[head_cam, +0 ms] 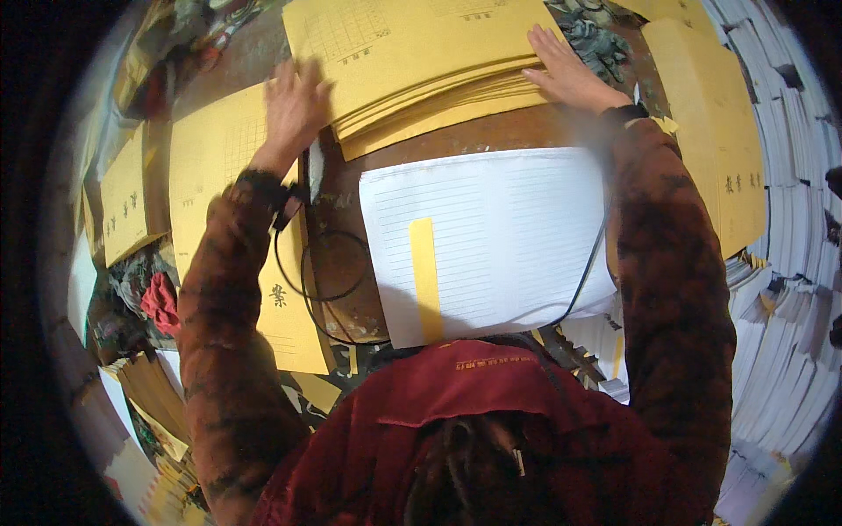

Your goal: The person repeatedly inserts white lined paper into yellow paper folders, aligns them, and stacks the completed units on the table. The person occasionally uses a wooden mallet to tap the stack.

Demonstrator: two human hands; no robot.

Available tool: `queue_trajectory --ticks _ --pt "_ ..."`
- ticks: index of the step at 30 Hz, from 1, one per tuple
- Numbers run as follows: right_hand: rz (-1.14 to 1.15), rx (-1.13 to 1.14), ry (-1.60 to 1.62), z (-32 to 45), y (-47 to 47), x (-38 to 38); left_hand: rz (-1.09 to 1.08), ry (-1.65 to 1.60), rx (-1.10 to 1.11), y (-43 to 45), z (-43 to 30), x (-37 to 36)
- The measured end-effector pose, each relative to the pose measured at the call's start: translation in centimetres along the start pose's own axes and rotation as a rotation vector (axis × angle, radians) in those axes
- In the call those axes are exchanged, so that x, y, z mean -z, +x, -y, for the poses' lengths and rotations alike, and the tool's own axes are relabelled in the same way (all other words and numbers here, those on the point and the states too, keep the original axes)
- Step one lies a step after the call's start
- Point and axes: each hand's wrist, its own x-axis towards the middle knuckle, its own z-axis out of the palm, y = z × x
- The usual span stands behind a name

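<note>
A stack of printed yellow card covers [434, 39] lies at the far side of the brown table [460, 137]. At the stack's left edge is my left hand [296, 105], blurred, fingers apart, holding nothing. My right hand [566, 69] rests with spread fingers on the stack's right edge. Nearer to me lies a pile of lined white sheets [500, 230] with a yellow paper strip [426, 276] on it. Another large yellow cover [217, 144] lies under and beside my left forearm. Whether my left hand touches the stack I cannot tell.
More yellow covers [704, 131] lie at the right, beside tall stacks of white paper [789, 197]. A yellow stack [125, 204] and a red cloth [160, 304] are at the left. Grey cloth [598, 46] lies beyond my right hand. A black cable [302, 263] loops from my left wrist.
</note>
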Motion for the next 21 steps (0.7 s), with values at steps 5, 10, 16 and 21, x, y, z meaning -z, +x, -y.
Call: queue_trajectory --ticks 5,10,16,21 --pt "0.179 -0.332 0.413 0.4 -10.6 3.7 -0.003 -0.884 0.462 -11.9 -6.4 5.2" --pt "0.139 -0.717 0.505 4.5 -23.3 3.0 0.217 -1.084 0.634 -20.3 -13.8 5.0" --pt "-0.024 -1.062 0.755 6.6 -24.8 -2.4 0.128 -1.086 0.749 -20.9 -14.4 2.8" --pt "-0.247 -1.032 0.754 7.6 -25.0 -3.0 0.151 -0.921 0.752 -20.6 -14.9 4.0"
